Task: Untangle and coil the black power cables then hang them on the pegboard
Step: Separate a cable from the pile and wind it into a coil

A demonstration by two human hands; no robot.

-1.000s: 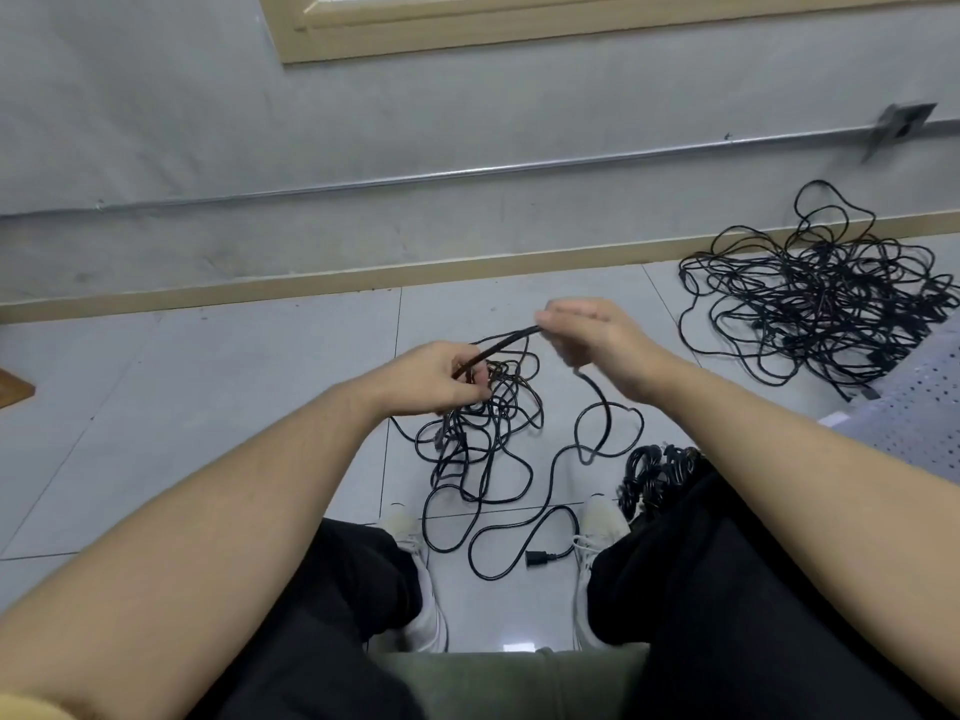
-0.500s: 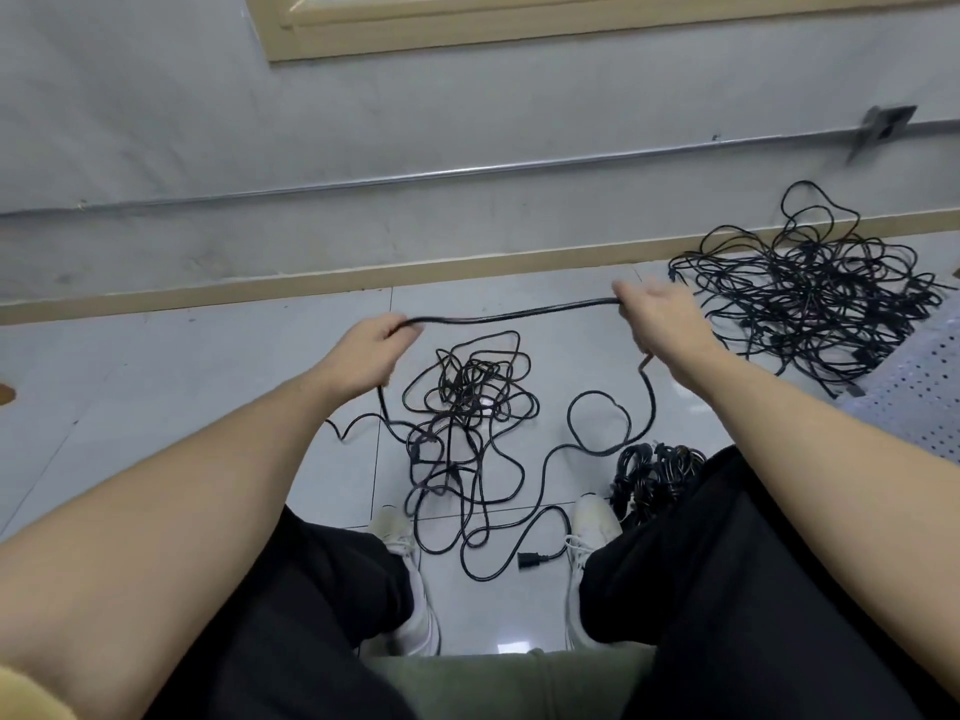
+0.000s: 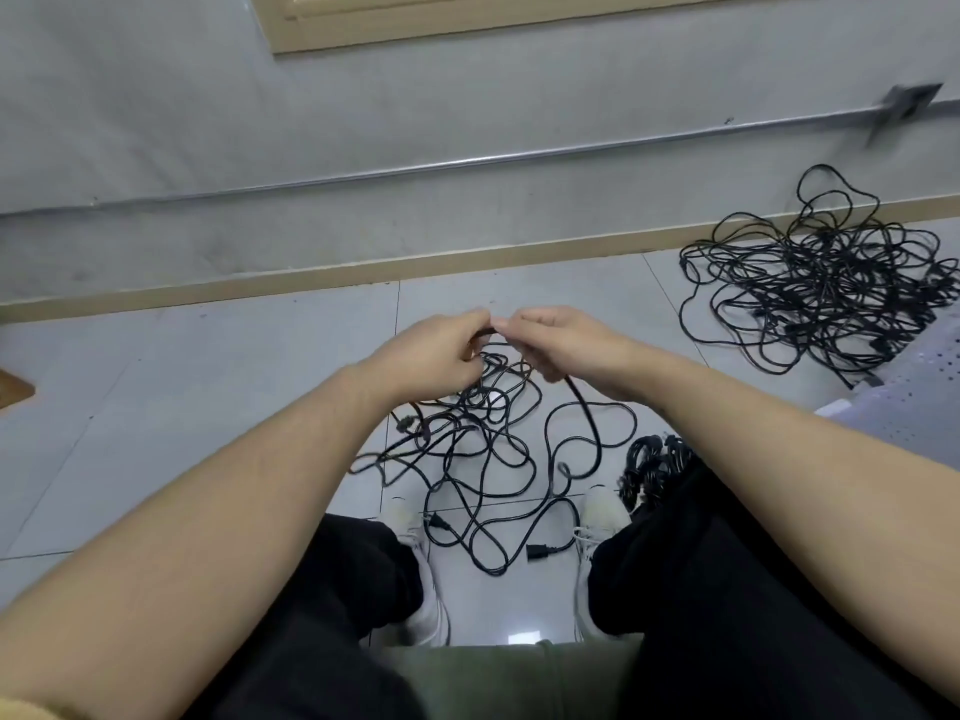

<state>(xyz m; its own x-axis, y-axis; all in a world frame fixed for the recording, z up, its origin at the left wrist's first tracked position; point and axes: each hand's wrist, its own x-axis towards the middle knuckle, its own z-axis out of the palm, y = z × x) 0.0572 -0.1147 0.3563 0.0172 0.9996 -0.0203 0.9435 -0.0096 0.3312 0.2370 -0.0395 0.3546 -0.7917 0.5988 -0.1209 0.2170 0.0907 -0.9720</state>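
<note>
Both hands have come back together since half a second ago, when they were spread wide with a length of black power cable stretched between them. Now the left hand [image 3: 436, 350] and the right hand [image 3: 558, 345] meet fingertip to fingertip above the floor, knuckles up, in front of the person's knees. The left fingers [image 3: 470, 324] are curled and pinch the thin black rubber power cable [image 3: 584, 407] at the point where the hands touch; the right fingers [image 3: 524, 318] are curled round the same cable, which leaves the underside of the right hand and drops in a curve to the floor.

That cable runs down into a loose tangle of black cable loops [image 3: 483, 449] lying on the pale grey tiled floor [image 3: 156, 407] between the two white shoes, left shoe [image 3: 423, 579] and right shoe [image 3: 597, 522]. A black plug end [image 3: 540, 552] lies just beside the right shoe, and another plug [image 3: 436, 522] near the left one. A small dark bundle of coiled cable [image 3: 649, 459] sits beside the right knee.

Well apart, at the right near the beige skirting board [image 3: 311, 283], lies a larger heap of tangled black power cables [image 3: 826, 283]. A perforated white panel edge [image 3: 914, 387] shows at the far right. A metal conduit [image 3: 467, 163] runs along the grey wall.
</note>
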